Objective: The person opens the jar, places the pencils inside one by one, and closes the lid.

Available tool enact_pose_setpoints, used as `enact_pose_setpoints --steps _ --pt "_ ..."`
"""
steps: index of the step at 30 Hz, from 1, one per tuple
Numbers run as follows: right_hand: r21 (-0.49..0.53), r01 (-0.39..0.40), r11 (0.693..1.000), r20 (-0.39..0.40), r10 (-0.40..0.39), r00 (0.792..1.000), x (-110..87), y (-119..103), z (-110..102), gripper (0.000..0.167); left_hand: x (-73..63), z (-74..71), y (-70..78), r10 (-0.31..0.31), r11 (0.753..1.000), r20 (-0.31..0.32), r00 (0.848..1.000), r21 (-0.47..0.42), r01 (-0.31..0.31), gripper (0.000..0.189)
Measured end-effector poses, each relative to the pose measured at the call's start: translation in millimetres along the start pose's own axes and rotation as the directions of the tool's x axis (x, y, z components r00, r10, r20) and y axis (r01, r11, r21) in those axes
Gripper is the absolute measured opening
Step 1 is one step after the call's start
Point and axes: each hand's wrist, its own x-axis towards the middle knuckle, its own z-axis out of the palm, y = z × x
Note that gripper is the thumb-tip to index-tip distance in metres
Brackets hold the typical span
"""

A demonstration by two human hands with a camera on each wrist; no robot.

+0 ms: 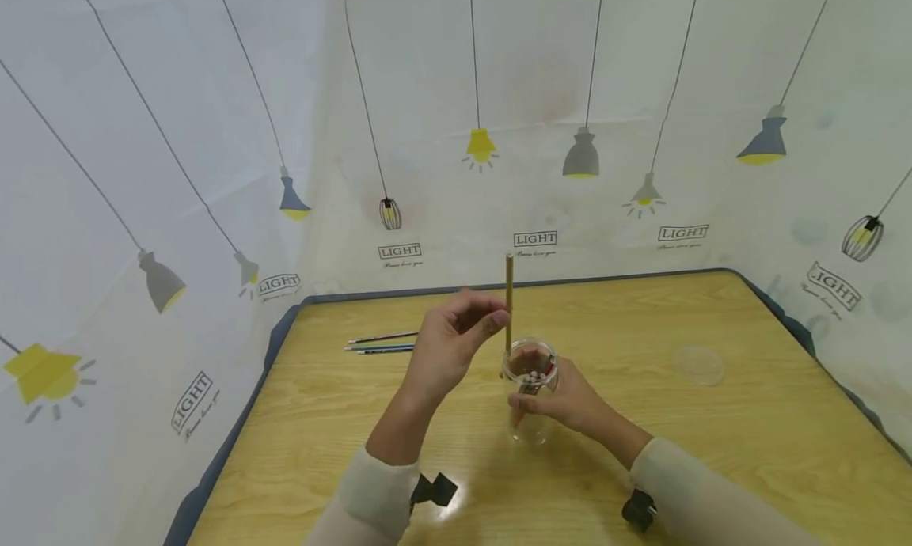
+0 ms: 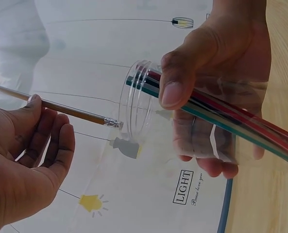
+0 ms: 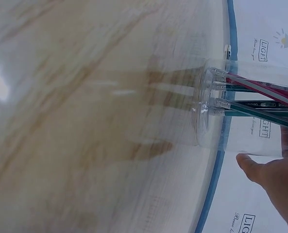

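Observation:
Upright between the thumb and fingers of my left hand [image 1: 445, 348] is a gold-brown pencil [image 1: 509, 297]. In the left wrist view its eraser end, with a silver ferrule, points down right at the rim of a clear jar [image 2: 146, 121]. My right hand [image 1: 580, 403] grips that jar around its side, slightly tilted. Several pencils [image 2: 241, 119] in red, teal and dark colours lean together inside. Through the jar's base in the right wrist view, the eraser ends of these pencils [image 3: 265, 110] rest at the bottom.
Several more pencils [image 1: 385, 346] lie side by side on the wooden table [image 1: 299, 443], left of and behind my left hand. A flat, clear round lid [image 1: 698, 365] lies to the right. Behind the table hangs a white sheet [image 1: 442, 190] printed with lamps.

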Motion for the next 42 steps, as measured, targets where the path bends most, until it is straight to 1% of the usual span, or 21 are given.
enact_pose_setpoints --steps 3,10,17,20,25,30,33,38,42 --pt "-0.002 0.003 1.000 -0.005 -0.003 1.000 1.0 1.1 0.2 0.047 0.4 1.8 -2.4 0.000 1.000 0.011 1.000 0.008 0.000 0.019" --pt "-0.007 -0.007 1.000 -0.009 0.007 1.000 1.0 1.6 0.9 0.049 0.7 4.2 -5.2 0.004 1.000 0.024 1.000 -0.002 -0.004 0.019" --pt "-0.003 0.004 1.000 -0.013 -0.004 1.000 1.2 1.9 1.2 0.048 0.7 5.8 -9.0 0.005 1.000 0.037 0.999 -0.021 -0.004 0.020" --pt "0.015 0.004 1.000 -0.015 -0.003 1.000 1.3 -0.1 2.1 0.048 0.7 6.8 -10.1 0.000 1.000 0.044 0.999 -0.028 0.001 0.019" --pt "0.035 0.019 0.999 -0.021 -0.018 1.000 2.7 -2.9 3.2 0.048 2.5 8.9 -12.9 0.011 1.000 0.049 0.999 -0.030 -0.010 0.020" --pt "0.020 -0.013 1.000 -0.038 0.013 0.999 3.1 -3.6 4.6 0.046 3.9 10.9 -15.5 0.000 1.000 0.059 0.998 -0.001 0.000 0.021" --pt "0.021 -0.024 1.000 -0.027 0.024 0.999 2.3 -1.6 4.9 0.045 3.9 8.5 -17.3 -0.007 1.000 0.063 0.998 0.018 0.006 0.026" --pt "0.064 0.010 0.998 0.009 -0.010 1.000 1.9 1.9 3.5 0.046 4.5 1.3 -16.4 0.005 1.000 0.034 0.999 0.004 -0.005 0.031" --pt "0.039 -0.018 0.999 -0.012 0.018 1.000 -0.7 1.2 2.9 0.050 3.5 -3.4 -18.1 0.010 1.000 0.018 1.000 0.003 -0.010 0.031"
